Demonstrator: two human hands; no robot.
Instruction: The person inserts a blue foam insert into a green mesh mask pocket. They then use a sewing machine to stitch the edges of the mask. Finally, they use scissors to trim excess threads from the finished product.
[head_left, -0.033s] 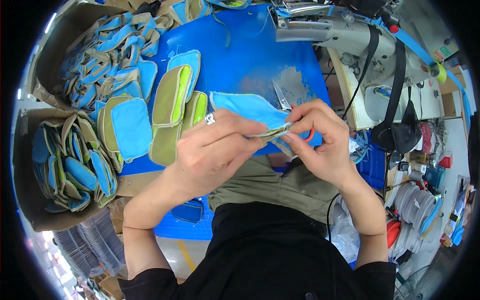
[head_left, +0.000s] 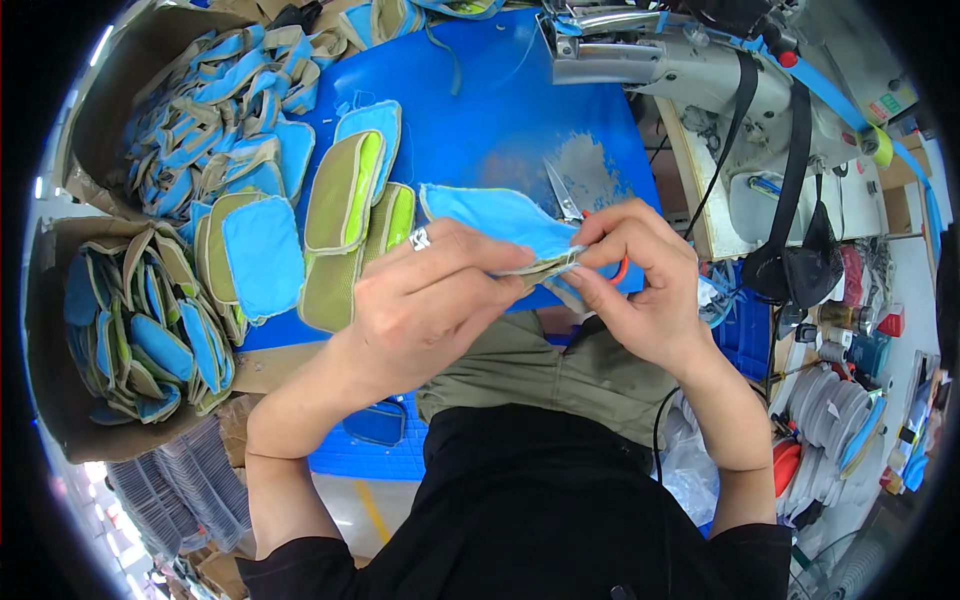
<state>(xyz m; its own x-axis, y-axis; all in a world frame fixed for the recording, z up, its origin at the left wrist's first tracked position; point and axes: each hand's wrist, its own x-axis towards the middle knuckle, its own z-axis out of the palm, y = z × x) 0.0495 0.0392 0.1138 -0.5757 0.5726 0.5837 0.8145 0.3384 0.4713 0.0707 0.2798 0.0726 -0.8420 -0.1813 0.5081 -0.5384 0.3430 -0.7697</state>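
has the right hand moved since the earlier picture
No, not visibly in any direction: against the blue table, the right hand sits in the same place, pinching the end of the cloth.

Head cam: left fisheye of a side-by-side pair, upright, unmirrored. Looks steeply down from head height, tipped slightly forward. Close range: shirt (head_left: 550,510) fills bottom centre, left hand (head_left: 430,285) and right hand (head_left: 645,285) mid-frame at the near edge of the counter (head_left: 475,125). Far edge near frame top; boxes (head_left: 48,330) by left edge, machine (head_left: 700,78) by right. Rim bends straight lines, corners black.
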